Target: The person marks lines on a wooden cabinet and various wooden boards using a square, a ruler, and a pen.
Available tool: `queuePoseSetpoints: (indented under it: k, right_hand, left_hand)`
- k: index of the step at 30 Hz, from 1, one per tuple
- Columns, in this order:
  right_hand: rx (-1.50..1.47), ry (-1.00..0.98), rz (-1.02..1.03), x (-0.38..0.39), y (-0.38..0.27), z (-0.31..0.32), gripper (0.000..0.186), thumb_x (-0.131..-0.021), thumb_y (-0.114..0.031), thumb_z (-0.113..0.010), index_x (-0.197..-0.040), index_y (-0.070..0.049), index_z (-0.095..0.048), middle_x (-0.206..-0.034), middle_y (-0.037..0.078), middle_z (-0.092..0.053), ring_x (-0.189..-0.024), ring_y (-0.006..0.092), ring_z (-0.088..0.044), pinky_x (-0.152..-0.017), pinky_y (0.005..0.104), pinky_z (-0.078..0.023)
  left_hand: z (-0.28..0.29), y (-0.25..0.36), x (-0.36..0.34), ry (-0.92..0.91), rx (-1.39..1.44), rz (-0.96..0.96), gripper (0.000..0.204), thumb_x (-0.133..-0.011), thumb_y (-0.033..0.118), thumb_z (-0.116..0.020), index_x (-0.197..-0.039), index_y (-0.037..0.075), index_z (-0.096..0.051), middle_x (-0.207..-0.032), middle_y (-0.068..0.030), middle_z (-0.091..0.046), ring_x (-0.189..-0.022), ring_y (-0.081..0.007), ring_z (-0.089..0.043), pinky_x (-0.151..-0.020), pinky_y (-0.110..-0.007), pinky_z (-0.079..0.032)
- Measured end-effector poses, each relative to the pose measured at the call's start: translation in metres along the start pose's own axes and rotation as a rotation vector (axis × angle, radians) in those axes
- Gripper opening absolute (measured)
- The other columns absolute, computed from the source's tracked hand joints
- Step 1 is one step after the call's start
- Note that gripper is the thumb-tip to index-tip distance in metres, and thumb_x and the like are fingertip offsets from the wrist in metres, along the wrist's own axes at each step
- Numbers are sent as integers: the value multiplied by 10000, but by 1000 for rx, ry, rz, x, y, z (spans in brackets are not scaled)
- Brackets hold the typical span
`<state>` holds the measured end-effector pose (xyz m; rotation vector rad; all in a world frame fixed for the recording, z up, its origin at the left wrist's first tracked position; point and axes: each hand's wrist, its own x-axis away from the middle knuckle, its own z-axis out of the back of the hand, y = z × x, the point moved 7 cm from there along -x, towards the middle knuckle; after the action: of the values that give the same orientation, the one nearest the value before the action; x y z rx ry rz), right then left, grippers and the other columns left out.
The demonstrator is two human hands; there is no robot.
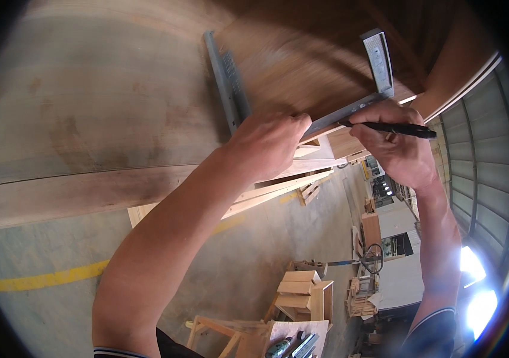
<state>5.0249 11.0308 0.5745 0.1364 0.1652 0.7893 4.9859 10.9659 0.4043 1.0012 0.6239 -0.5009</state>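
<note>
My right hand [395,143] is closed around a black pen [406,130]. Its tip rests at the edge of a brown wooden panel [302,65], beside the metal blade of a try square [350,108]. The square's thick silver handle [378,62] stands up from the blade's far right end. At the blade's near end, my left hand [269,143] is closed with its fingers curled over the blade and the panel edge; its fingertips are partly hidden. Just beyond the left hand lies a grey metal drawer slide [226,80], its lower end reaching toward that hand.
A large dusty wooden worktop [99,89] spreads to the left. Below are light wooden boxes [302,292], a wooden frame [224,334] and a small table [320,328] bearing tools. A yellow line [51,279] crosses the concrete floor. Stacked wood [362,301] stands farther off.
</note>
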Motion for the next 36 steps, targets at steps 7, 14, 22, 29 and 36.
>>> queuePoseSetpoints:
  k: [7, 14, 22, 29, 36]
  right_hand:
    - [-442, -66, -153, 53, 21, 0, 225, -1042, -131, -623, -1183, 38, -671, -937, 111, -727, -889, 177, -727, -815, 294, -597]
    - [-626, -180, -373, 95, 35, -23, 170, -1064, -42, -545, -1163, 51, -648, -924, 95, -733, -827, 143, -685, -798, 293, -556]
    - [-1450, -76, -694, 140, 55, -7, 763, -1011, -677, -456, -1194, 38, -652, -941, 157, -755, -769, 205, -746, -596, 294, -596]
    - [-1488, -229, -762, 186, 26, -25, 353, -887, -61, -778, -1206, 47, -673, -865, 128, -730, -633, 158, -680, -523, 246, -531]
    - [-1163, 67, -481, 163, 24, -36, 294, -867, 125, -726, -950, -65, -518, -844, 30, -671, -745, 63, -582, -682, 225, -483]
  left_hand:
    - [-3, -1, -1, -68, -14, 57, 250, -963, 201, -679, -995, -22, -572, -899, -260, -694, -848, -402, -712, -764, -482, -573]
    - [-2, 1, 0, 6, -16, 72, 98, -976, 76, -576, -969, -18, -548, -838, -248, -695, -809, -437, -700, -755, -510, -557]
    - [-7, 56, 46, 144, -251, -124, 149, -825, -2, -590, -967, 34, -617, -960, -145, -643, -896, -318, -661, -788, -438, -564]
    - [24, 108, 75, 186, -435, -350, 147, -778, 104, -634, -911, 46, -610, -928, -92, -583, -898, -274, -607, -766, -414, -531]
    - [61, 88, 93, 522, -138, -73, 480, -894, 184, -772, -1278, -41, -592, -1242, -221, -547, -1144, -351, -571, -961, -461, -495]
